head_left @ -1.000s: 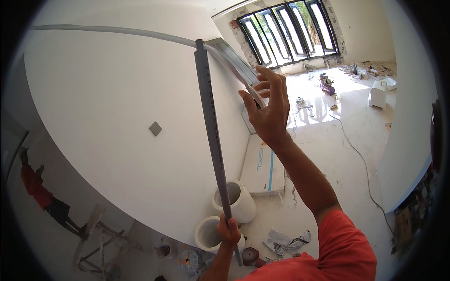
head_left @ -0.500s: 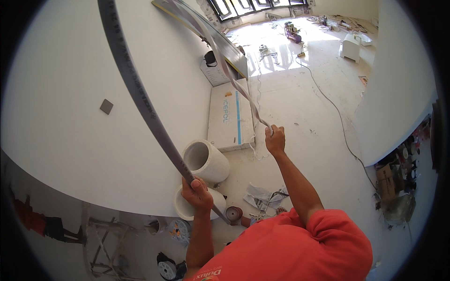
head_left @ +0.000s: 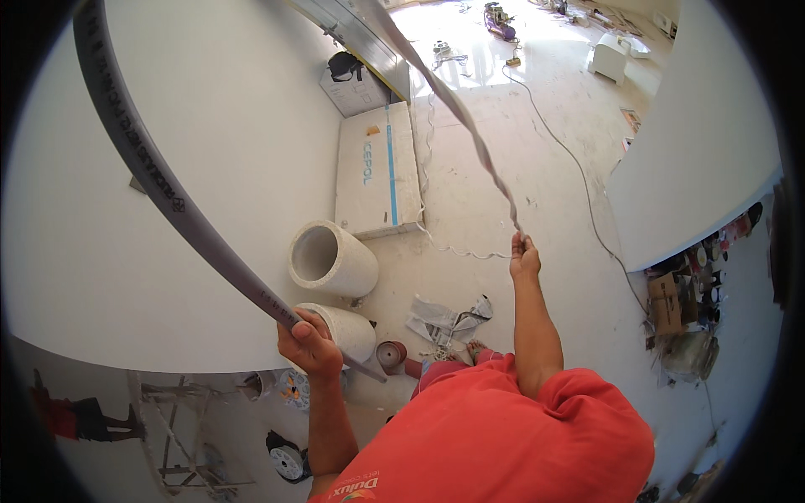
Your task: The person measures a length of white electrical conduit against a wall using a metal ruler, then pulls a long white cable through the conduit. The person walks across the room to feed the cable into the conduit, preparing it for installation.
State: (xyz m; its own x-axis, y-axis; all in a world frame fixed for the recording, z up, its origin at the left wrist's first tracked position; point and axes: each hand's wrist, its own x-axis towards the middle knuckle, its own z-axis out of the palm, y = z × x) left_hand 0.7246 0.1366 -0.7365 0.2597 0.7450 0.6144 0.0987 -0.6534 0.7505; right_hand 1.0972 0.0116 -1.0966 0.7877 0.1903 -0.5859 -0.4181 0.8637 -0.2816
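Observation:
My left hand (head_left: 312, 344) is closed round a long grey plastic pipe (head_left: 180, 205), close to its lower end. From there the pipe curves up and leftward out of the picture; its short end sticks out below my fist. My right hand (head_left: 526, 256), farther right and higher, pinches a twisted whitish cable (head_left: 470, 126). This cable rises from my fingers toward the top edge and leaves the picture there. A thinner wavy white strand (head_left: 461, 251) runs from beside my right hand across the floor to the flat box. Where pipe and cable end above is hidden.
Two pale cylindrical pots (head_left: 335, 260) stand by the white wall, near a flat white box (head_left: 377, 180). A smaller reddish-brown pot (head_left: 391, 356) and crumpled sheeting (head_left: 449, 318) lie by my feet. A grey cord (head_left: 579, 168) crosses the floor. A compressor-like machine (head_left: 501, 23) stands far off.
My right hand has moved right with the cable, away from my left hand. The pipe and left hand have shifted left in the picture, and the whole view has tilted downward.

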